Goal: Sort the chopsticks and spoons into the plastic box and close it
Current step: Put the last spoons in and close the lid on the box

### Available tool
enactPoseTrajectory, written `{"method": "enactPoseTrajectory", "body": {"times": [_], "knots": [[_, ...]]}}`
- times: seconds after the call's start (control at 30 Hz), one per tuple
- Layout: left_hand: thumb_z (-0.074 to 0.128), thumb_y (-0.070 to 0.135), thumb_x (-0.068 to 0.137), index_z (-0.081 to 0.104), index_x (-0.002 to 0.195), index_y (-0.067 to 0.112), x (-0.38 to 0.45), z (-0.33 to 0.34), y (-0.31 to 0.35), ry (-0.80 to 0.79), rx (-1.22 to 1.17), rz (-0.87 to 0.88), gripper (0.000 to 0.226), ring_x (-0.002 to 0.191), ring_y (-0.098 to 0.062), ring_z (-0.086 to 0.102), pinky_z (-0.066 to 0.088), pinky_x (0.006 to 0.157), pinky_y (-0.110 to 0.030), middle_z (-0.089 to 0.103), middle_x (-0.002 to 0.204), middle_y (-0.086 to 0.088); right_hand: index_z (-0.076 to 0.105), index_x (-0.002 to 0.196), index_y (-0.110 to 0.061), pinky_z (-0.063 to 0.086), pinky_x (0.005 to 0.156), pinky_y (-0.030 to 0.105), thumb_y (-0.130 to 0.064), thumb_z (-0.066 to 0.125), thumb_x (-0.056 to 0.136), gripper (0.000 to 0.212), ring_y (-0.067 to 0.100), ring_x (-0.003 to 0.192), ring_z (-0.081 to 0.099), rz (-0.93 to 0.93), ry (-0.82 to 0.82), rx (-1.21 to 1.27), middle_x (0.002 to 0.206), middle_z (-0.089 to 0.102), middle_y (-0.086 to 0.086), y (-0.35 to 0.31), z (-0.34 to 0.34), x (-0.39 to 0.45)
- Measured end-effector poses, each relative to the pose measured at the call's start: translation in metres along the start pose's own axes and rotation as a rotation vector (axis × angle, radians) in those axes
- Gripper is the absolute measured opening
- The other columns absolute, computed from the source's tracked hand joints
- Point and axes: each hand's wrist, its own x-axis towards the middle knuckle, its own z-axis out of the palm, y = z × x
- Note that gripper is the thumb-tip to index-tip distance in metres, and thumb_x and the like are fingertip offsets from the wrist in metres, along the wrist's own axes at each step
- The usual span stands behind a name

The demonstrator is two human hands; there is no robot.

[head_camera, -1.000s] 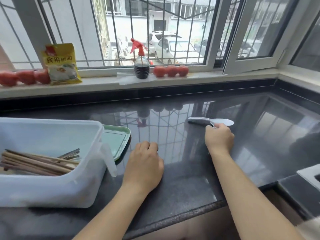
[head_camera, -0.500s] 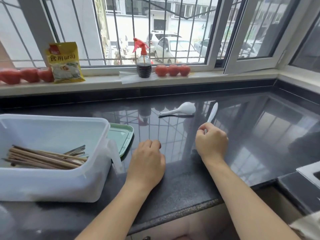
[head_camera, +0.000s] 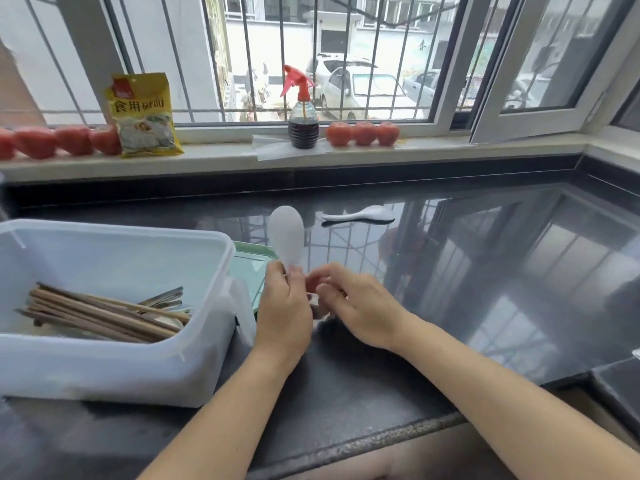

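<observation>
Head view: left hand (head_camera: 284,306) pinches a white spoon (head_camera: 286,238) by its handle, bowl upright, just right of the plastic box (head_camera: 114,368). Right hand (head_camera: 360,306) beside it, fingers loosely curled, holding nothing. Chopsticks (head_camera: 100,315) lie inside the box. Second white spoon (head_camera: 360,215) rests farther back on the worktop (head_camera: 485,271); green lid (head_camera: 250,271) behind the box.

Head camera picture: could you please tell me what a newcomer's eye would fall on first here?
Probably the white spoon held upright in the middle, pinched at its handle by the left hand, with the right hand close beside it. Next, the plastic box at the left with chopsticks lying inside. A second white spoon lies on the dark counter further back.
</observation>
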Motion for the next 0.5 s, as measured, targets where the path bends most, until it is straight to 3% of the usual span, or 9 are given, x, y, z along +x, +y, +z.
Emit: {"method": "enactPoseTrajectory", "body": {"times": [0.07, 0.17, 0.27, 0.3, 0.37, 0.43, 0.5], "knots": [[0.035, 0.030, 0.112, 0.048, 0.097, 0.018, 0.002, 0.001, -0.001, 0.034, -0.067, -0.030, 0.023, 0.065, -0.020, 0.066, 0.058, 0.067, -0.049, 0.069, 0.074, -0.001, 0.063, 0.118, -0.017, 0.053, 0.081, 0.038, -0.013, 0.047, 0.104, 0.022, 0.016, 0.083, 0.065, 0.026, 0.144, -0.167, 0.090, 0.070, -0.004, 0.025, -0.009, 0.032], [0.036, 0.032, 0.111, 0.044, 0.091, 0.018, 0.002, 0.004, -0.001, 0.059, 0.052, 0.021, 0.026, 0.055, -0.014, 0.048, 0.045, 0.058, -0.045, 0.052, 0.065, 0.001, 0.053, 0.139, -0.014, 0.041, 0.106, 0.041, -0.004, 0.044, 0.096, 0.045, 0.028, 0.125, 0.050, 0.186, 0.195, -0.443, 0.135, 0.058, 0.007, 0.071, -0.023, 0.093], [0.037, 0.032, 0.110, 0.041, 0.085, 0.022, 0.001, 0.005, -0.004, 0.071, 0.179, 0.097, 0.028, 0.054, -0.009, 0.042, 0.038, 0.059, -0.040, 0.047, 0.061, 0.007, 0.028, 0.158, -0.018, 0.022, 0.121, 0.044, -0.031, 0.039, 0.103, 0.057, 0.029, 0.149, 0.020, 0.356, 0.085, -0.562, 0.163, 0.028, 0.005, 0.100, -0.020, 0.133], [0.038, 0.032, 0.110, 0.040, 0.083, 0.023, 0.002, 0.005, -0.005, 0.070, 0.186, 0.103, 0.028, 0.054, -0.010, 0.042, 0.039, 0.058, -0.042, 0.047, 0.059, 0.009, 0.026, 0.159, -0.019, 0.020, 0.122, 0.045, -0.041, 0.035, 0.103, 0.060, 0.029, 0.151, 0.019, 0.395, 0.050, -0.582, 0.164, 0.028, 0.005, 0.104, -0.017, 0.138], [0.038, 0.034, 0.109, 0.040, 0.083, 0.024, 0.004, 0.006, -0.006, 0.061, 0.196, 0.092, 0.028, 0.054, -0.012, 0.043, 0.043, 0.060, -0.046, 0.048, 0.060, 0.009, 0.043, 0.149, -0.018, 0.026, 0.117, 0.045, -0.049, 0.031, 0.101, 0.059, 0.032, 0.144, 0.031, 0.417, 0.025, -0.614, 0.152, 0.045, 0.009, 0.105, -0.012, 0.140], [0.037, 0.036, 0.109, 0.041, 0.084, 0.026, 0.003, 0.007, -0.005, 0.060, 0.236, 0.094, 0.028, 0.058, -0.016, 0.047, 0.046, 0.063, -0.048, 0.049, 0.063, 0.006, 0.062, 0.125, -0.011, 0.034, 0.108, 0.043, -0.047, 0.034, 0.101, 0.052, 0.034, 0.127, 0.041, 0.436, 0.114, -0.578, 0.129, 0.056, 0.012, 0.095, -0.011, 0.127], [0.037, 0.036, 0.109, 0.041, 0.084, 0.026, 0.002, 0.007, -0.004, 0.060, 0.251, 0.096, 0.028, 0.061, -0.020, 0.050, 0.047, 0.065, -0.048, 0.051, 0.065, 0.004, 0.065, 0.110, -0.004, 0.039, 0.096, 0.041, -0.040, 0.041, 0.102, 0.044, 0.033, 0.116, 0.044, 0.426, 0.246, -0.581, 0.116, 0.057, 0.014, 0.082, -0.009, 0.102]]}}
